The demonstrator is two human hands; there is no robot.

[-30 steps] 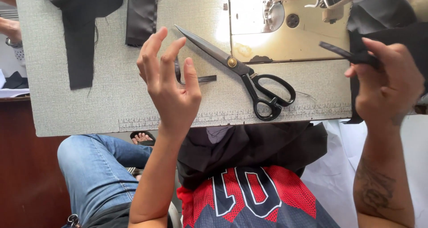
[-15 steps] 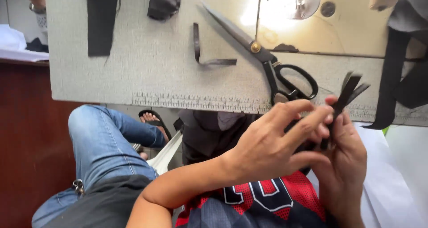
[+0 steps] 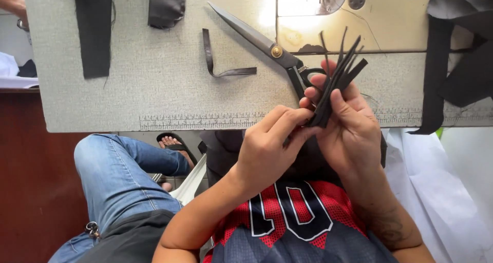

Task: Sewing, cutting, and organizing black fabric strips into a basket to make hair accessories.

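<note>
Right hand (image 3: 354, 127): raised just above the near edge of the grey felt-covered bench (image 3: 154, 93), fingers curled closed around a bundle of narrow black fabric strips (image 3: 336, 80), which fan upward and outward from the fist toward the sewing machine's cream metal base plate (image 3: 359, 21). Left hand (image 3: 269, 147): touching the right, thumb and fingers pinched shut on the lower end of the same bundle, where the strips gather below the right hand's fingers. Large tailor's scissors with dark steel blades, a brass pivot and black handles (image 3: 267, 42): lying on the bench, blades closed and pointing up and left, handles partly hidden behind the right hand and the strips. One loose, curled dark grey strip (image 3: 218, 62): flat on the bench, left of the scissors, clear of both hands. Long black fabric piece (image 3: 95, 32): hanging down the bench top at far left, with a folded dark fabric piece (image 3: 167, 6) just beside it. Further black fabric (image 3: 452, 68): draped over the bench's right end and off its near edge. Printed ruler scale (image 3: 200, 121): running along the bench's front edge. Below the bench: a red, navy and white mesh jersey (image 3: 292, 222) on the person's torso, blue denim jeans (image 3: 123, 175) on the left leg, white sheeting (image 3: 436, 191) at right. Another person's arm (image 3: 13, 6): at the top left corner, well apart.
</note>
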